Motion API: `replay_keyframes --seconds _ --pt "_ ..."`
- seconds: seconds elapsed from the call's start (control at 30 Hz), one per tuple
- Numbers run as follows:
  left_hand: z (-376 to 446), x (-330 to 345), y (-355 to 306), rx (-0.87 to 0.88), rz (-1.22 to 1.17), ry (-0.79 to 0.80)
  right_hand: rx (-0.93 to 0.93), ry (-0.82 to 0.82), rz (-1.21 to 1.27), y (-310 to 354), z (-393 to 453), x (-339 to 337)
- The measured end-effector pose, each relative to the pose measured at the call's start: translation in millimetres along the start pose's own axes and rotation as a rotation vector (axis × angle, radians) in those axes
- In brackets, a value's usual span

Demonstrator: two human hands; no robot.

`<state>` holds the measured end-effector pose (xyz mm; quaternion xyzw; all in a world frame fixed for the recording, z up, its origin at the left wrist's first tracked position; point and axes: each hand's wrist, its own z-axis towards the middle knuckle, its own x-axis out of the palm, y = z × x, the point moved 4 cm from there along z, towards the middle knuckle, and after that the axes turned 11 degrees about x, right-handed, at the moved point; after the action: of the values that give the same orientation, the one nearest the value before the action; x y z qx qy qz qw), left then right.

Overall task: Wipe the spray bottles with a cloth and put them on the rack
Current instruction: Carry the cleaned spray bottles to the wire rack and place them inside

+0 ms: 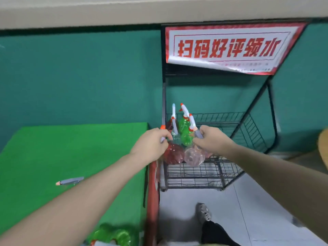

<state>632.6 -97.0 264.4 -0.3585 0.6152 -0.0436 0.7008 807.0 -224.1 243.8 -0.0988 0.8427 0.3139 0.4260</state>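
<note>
Both forearms reach forward: left hand [150, 142] grips red spray bottle [173, 154], right hand [212, 139] grips clear spray bottle [193, 157], both hanging upright just above wire rack [204, 172].

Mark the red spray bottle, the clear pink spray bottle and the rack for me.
red spray bottle [173, 154], head view, ribbed body
clear pink spray bottle [193, 157], head view, round body
rack [195, 172], head view, wire shelf
</note>
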Motion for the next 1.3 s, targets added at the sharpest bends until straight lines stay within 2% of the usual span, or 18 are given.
replay_keyframes --seconds 0.23,0.5,0.87,1.13,1.23,1.3 --pt "75 46 -26 0.049 0.048 0.019 0.070 -0.025 0.133 -54 47 -28" --pt "122 99 -3 -0.088 0.160 0.116 0.109 0.075 0.224 -78 113 0" --pt "139 130 32 -0.244 0.226 0.228 0.171 0.225 0.241 -82 155 53" --pt "143 140 55 -0.366 0.213 0.255 0.198 0.247 0.344 -74 167 65" --pt "146 143 58 -0.365 0.198 0.255 0.243 0.282 0.462 -74 169 63" --pt "148 142 57 -0.361 0.187 0.256 0.249 0.269 0.444 -76 170 61"
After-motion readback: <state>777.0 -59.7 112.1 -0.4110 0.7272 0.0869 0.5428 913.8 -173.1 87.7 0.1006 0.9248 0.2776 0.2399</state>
